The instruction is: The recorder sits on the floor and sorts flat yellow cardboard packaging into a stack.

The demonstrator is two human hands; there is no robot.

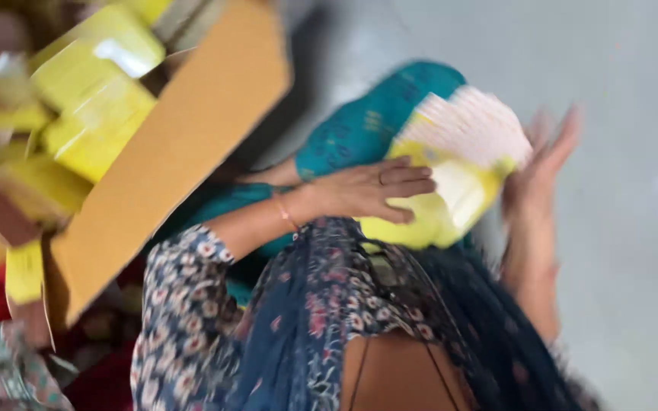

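1. Over her lap, above the teal trouser knee, the person holds a yellow packet topped with a fanned stack of pale, striped cards or sheets; blur hides how many sheets there are.
2. Her left hand lies flat across the near face of the packet, fingers stretched out and pressing on it, a ring on one finger and a thin bracelet at the wrist.
3. Her right hand stands upright at the packet's far side, fingers spread and straight; motion blur keeps me from telling whether the palm touches the packet or sits just beside it.
4. At the upper left, an open brown cardboard box tilts toward her, one broad flap hanging down toward her left sleeve.
5. Inside the box sit yellow packets of the same colour as the one in her hands; I can count about three clearly near the box's top edge, with more yellow shapes smeared at the left edge.
6. One box packet carries a small pale rectangular patch on its upper face; nothing on it can be made out.
7. A dark blue flowered scarf drapes down her front, and the grey floor fills the right side.
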